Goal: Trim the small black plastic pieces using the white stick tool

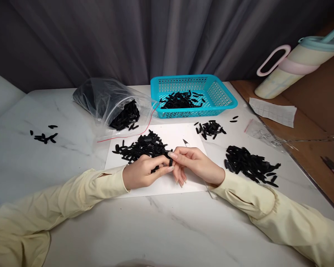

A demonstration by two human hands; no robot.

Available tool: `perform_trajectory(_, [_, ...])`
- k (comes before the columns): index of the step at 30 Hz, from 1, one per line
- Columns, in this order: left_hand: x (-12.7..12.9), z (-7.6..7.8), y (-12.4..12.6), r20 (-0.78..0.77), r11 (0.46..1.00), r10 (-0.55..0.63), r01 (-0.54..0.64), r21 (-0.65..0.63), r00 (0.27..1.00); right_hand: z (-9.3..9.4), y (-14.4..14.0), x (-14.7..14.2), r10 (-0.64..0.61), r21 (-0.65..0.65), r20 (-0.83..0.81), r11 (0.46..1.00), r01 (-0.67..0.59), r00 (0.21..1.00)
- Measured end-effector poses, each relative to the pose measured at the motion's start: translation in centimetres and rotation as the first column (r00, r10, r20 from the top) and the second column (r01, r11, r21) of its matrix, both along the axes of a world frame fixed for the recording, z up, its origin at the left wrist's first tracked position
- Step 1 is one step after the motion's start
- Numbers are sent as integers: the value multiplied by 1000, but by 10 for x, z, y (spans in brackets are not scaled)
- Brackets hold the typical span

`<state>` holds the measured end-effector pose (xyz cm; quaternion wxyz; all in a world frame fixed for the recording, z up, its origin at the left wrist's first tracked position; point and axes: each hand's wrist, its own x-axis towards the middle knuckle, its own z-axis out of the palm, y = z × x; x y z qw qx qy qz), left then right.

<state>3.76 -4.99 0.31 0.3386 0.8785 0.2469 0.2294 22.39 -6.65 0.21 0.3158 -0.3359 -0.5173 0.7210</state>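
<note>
My left hand and my right hand meet over a white sheet on the marble table. Together they pinch one small black plastic piece between their fingertips. My left hand also appears to hold a few more black pieces in its palm. My right hand holds a small blade, whose tip sticks up behind the fingers. A pile of black pieces lies on the sheet just beyond my left hand.
A teal basket with black pieces stands at the back. A clear bag of pieces lies at back left. Other piles sit right, centre and left. A tumbler and paper are on the wooden surface at right.
</note>
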Motion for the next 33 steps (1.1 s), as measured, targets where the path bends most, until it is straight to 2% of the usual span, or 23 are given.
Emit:
perform_trajectory(6, [-1,0,0,18,999,-14,14,31,1000,-1,-1,-1,7,23,21,1000,-8,1000])
perform_trajectory(10, [0,-1,-1,34,999,-25,24,43,999,-3,-4,-4,-60,48,48,997,58,997])
perform_trajectory(13, [1,-2,-2,73,998,-13,8,60,997,-4,-9,-5,-169,179,96,972,150,981])
perform_trajectory(16, [2,-3,-3,95,996,16,-24,89,995,-3,-14,-6,-269,393,190,902,178,944])
perform_trajectory(20, [3,-3,-3,83,994,43,-51,96,996,3,-16,-2,-313,626,335,779,38,889])
perform_trajectory(23, [3,-2,-2,87,995,57,-63,71,995,9,-14,5,-278,697,412,710,-103,868])
perform_trajectory(29, [2,-3,-1,102,997,81,-79,-28,992,13,-11,16,-193,730,486,626,-275,852])
perform_trajectory(31, [2,-2,-1,86,994,92,-86,-63,992,14,-11,17,-200,730,496,623,-281,845])
perform_trajectory(33, [2,-2,0,74,992,96,-89,-89,993,16,-10,17,-207,709,505,653,-266,838])
